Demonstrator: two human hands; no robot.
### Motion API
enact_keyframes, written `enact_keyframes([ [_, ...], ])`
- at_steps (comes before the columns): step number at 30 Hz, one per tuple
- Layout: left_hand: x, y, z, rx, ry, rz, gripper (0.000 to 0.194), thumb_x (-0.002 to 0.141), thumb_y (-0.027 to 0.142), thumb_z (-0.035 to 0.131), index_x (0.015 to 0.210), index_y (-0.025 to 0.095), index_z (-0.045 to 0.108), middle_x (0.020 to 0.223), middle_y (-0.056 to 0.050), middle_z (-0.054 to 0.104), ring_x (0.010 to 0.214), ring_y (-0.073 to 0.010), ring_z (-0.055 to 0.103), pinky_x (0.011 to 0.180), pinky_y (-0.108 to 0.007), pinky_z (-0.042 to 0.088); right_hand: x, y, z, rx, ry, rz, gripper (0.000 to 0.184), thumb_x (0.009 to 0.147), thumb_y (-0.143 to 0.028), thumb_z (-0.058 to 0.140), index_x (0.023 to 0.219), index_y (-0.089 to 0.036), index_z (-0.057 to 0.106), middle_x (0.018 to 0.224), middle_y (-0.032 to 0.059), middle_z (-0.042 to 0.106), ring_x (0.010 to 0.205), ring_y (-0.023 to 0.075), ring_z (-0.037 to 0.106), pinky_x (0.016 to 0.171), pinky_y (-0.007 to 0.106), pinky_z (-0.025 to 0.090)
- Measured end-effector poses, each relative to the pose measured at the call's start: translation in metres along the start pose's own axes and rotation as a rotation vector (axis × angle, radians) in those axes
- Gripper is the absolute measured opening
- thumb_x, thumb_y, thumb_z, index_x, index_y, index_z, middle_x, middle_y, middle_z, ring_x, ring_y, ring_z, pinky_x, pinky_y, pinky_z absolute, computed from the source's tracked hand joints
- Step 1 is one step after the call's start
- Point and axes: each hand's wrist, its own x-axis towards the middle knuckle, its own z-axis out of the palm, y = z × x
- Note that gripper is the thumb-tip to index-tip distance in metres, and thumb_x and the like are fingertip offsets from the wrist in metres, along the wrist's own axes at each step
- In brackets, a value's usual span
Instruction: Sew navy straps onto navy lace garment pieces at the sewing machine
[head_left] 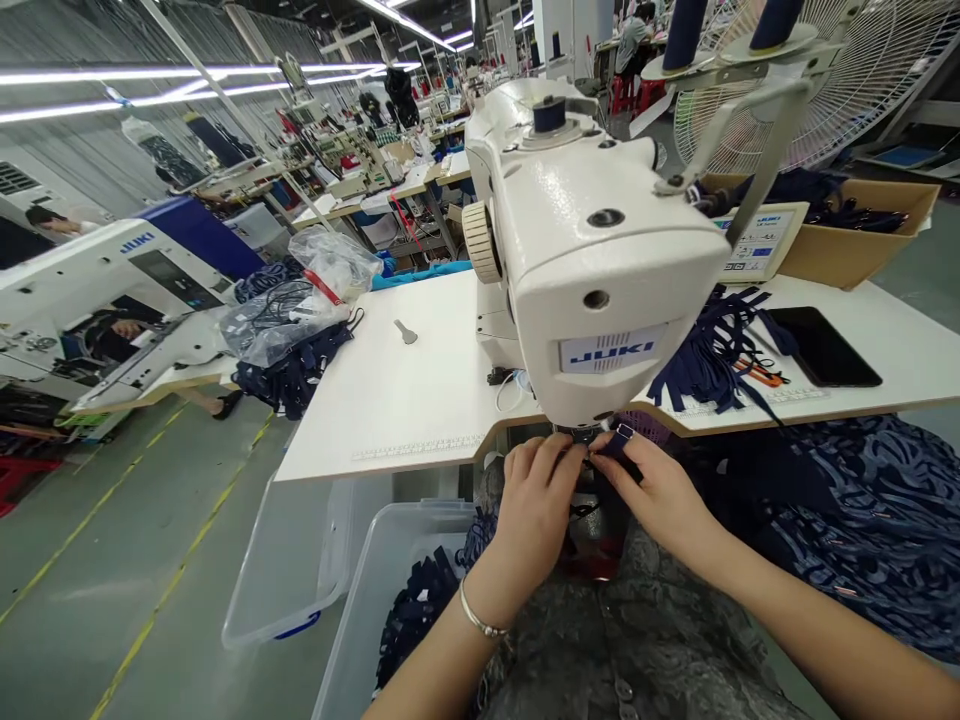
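Workshop: bright tube lights run above the far machines, and yellow lines mark the floor to our left.
Counter: we work at a white counter with a ruler strip along its near edge; a small metal piece lies on its left part.
Sewing machine: a white sewing machine with blue lettering stands in the middle before us, a dark spool on top.
Strap: our dark blue strap, fitted with a metal buckle, is at the near side, just below the machine's head.
Right hand: our right hand pinches the strap between thumb and fingers, close to the buckle.
Left hand: our left hand bends its fingers beside the strap; we cannot tell whether they grip anything.
Counter, right: dark blue strips lie heaped beside an orange cutter, with a black phone farther right.
Near right: we see patterned fabric piled up.
Near left: a clear bin holds more dark strips.
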Motion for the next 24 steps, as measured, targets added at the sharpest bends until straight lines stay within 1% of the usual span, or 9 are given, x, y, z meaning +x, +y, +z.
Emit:
enact_keyframes([
  [2, -0.008, 0.0, 0.006, 0.022, 0.026, 0.131, 0.031, 0.099, 0.014, 0.042, 0.126, 0.016, 0.055, 0.12, -0.008, 0.066, 0.111, -0.0208, 0.056, 0.094, -0.037, 0.038, 0.002, 0.005, 0.003, 0.015, 0.038, 0.031, 0.015, 0.093, -0.033, 0.051, 0.104, -0.024, 0.057, 0.1, 0.0055, 0.062, 0.09, 0.0225, 0.06, 0.08, 0.036, 0.05],
  [4, -0.016, 0.003, 0.01, 0.03, 0.018, 0.216, 0.035, 0.099, 0.011, 0.039, 0.131, 0.013, 0.052, 0.123, -0.008, 0.067, 0.116, -0.0192, 0.055, 0.095, -0.036, 0.036, 0.005, 0.01, 0.004, 0.07, 0.053, 0.098, 0.018, 0.09, -0.033, 0.054, 0.106, -0.023, 0.053, 0.094, 0.0041, 0.057, 0.077, 0.0194, 0.056, 0.073, 0.034, 0.05],
  [6, -0.021, 0.008, 0.013, 0.055, 0.007, 0.208, 0.039, 0.096, 0.01, 0.042, 0.135, 0.012, 0.049, 0.127, -0.008, 0.065, 0.12, -0.0196, 0.053, 0.093, -0.036, 0.035, 0.008, 0.013, 0.004, 0.168, 0.017, 0.165, 0.021, 0.088, -0.034, 0.057, 0.105, -0.023, 0.05, 0.088, 0.001, 0.052, 0.072, 0.0175, 0.052, 0.07, 0.032, 0.049],
  [9, -0.024, 0.013, 0.015, 0.091, -0.017, 0.154, 0.042, 0.094, 0.015, 0.049, 0.136, 0.014, 0.05, 0.131, -0.006, 0.063, 0.123, -0.0208, 0.052, 0.088, -0.037, 0.035, 0.014, 0.014, 0.0, 0.334, -0.072, 0.219, 0.023, 0.088, -0.038, 0.058, 0.103, -0.024, 0.048, 0.083, -0.0019, 0.05, 0.075, 0.0167, 0.051, 0.071, 0.029, 0.047],
  [12, -0.024, 0.015, 0.016, 0.108, -0.029, 0.133, 0.038, 0.094, 0.018, 0.051, 0.131, 0.018, 0.055, 0.133, -0.003, 0.062, 0.123, -0.0201, 0.052, 0.087, -0.037, 0.034, 0.019, 0.014, -0.005, 0.39, -0.072, 0.231, 0.019, 0.092, -0.042, 0.053, 0.094, -0.023, 0.048, 0.081, -0.0027, 0.048, 0.074, 0.0156, 0.05, 0.071, 0.027, 0.046],
  [14, -0.023, 0.016, 0.016, 0.121, -0.034, 0.126, 0.036, 0.095, 0.018, 0.051, 0.13, 0.019, 0.056, 0.134, -0.001, 0.062, 0.123, -0.019, 0.052, 0.086, -0.038, 0.033, 0.024, 0.016, -0.008, 0.343, -0.045, 0.213, 0.02, 0.094, -0.042, 0.049, 0.09, -0.023, 0.048, 0.079, -0.0025, 0.048, 0.073, 0.0155, 0.05, 0.068, 0.027, 0.045],
  [18, -0.022, 0.017, 0.017, 0.198, -0.013, 0.123, 0.036, 0.094, 0.018, 0.053, 0.131, 0.018, 0.056, 0.132, -0.002, 0.062, 0.122, -0.019, 0.052, 0.085, -0.037, 0.034, 0.036, 0.021, -0.011, 0.137, -0.034, 0.143, 0.015, 0.093, -0.037, 0.048, 0.089, -0.023, 0.049, 0.077, -0.0017, 0.051, 0.072, 0.0166, 0.051, 0.064, 0.026, 0.043],
  [21, -0.018, 0.019, 0.018, 0.251, 0.015, 0.106, 0.035, 0.094, 0.019, 0.054, 0.13, 0.017, 0.057, 0.13, -0.003, 0.064, 0.121, -0.0189, 0.053, 0.084, -0.036, 0.035, 0.045, 0.022, -0.011, -0.004, -0.012, 0.093, 0.01, 0.09, -0.031, 0.048, 0.084, -0.022, 0.05, 0.078, -0.0001, 0.055, 0.075, 0.0184, 0.055, 0.066, 0.028, 0.043],
  [24, -0.013, 0.02, 0.019, 0.269, 0.03, 0.074, 0.032, 0.095, 0.023, 0.054, 0.127, 0.018, 0.059, 0.128, -0.002, 0.065, 0.12, -0.0185, 0.054, 0.084, -0.036, 0.035, 0.054, 0.02, -0.01, -0.083, -0.008, 0.04, 0.012, 0.088, -0.03, 0.047, 0.083, -0.022, 0.053, 0.084, 0.0035, 0.059, 0.082, 0.0214, 0.058, 0.071, 0.031, 0.044],
])
